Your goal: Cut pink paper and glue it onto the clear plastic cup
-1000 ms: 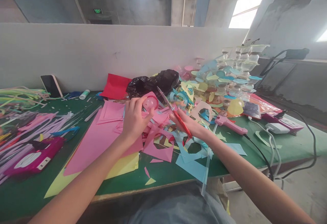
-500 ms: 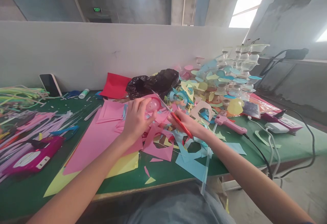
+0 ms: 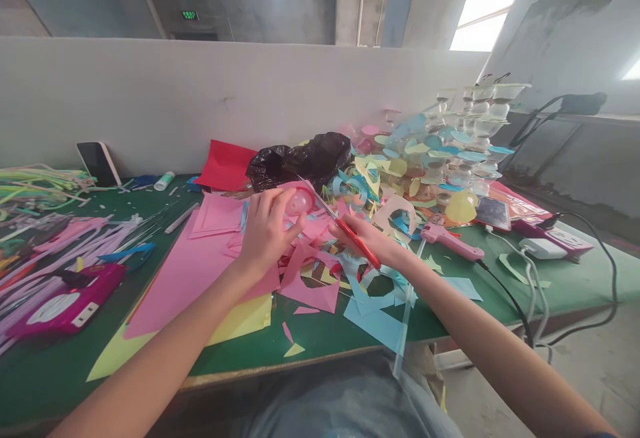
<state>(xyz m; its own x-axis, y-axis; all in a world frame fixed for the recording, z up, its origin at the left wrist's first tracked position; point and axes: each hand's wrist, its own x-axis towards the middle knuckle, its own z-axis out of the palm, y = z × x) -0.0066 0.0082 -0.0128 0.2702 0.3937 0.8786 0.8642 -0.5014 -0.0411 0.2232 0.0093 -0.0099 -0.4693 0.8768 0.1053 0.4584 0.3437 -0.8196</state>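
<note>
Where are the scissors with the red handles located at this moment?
In the head view, the scissors are near the centre, in the right hand, their blades beside the pink dome held by the left hand.

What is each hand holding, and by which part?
The left hand holds a pink dome-shaped piece by its edge; the right hand holds scissors by their red handles.

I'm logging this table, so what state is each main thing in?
Left hand, holding pink cup
Pink cup, held beside scissors blades
Right hand, holding scissors
Scissors, held, opening unclear
Left-side phone, leaning, screen dark
Magenta power strip, black plug inserted
Glue gun, lying down, cord attached
Black bag, crumpled
Exit sign, lit
</note>
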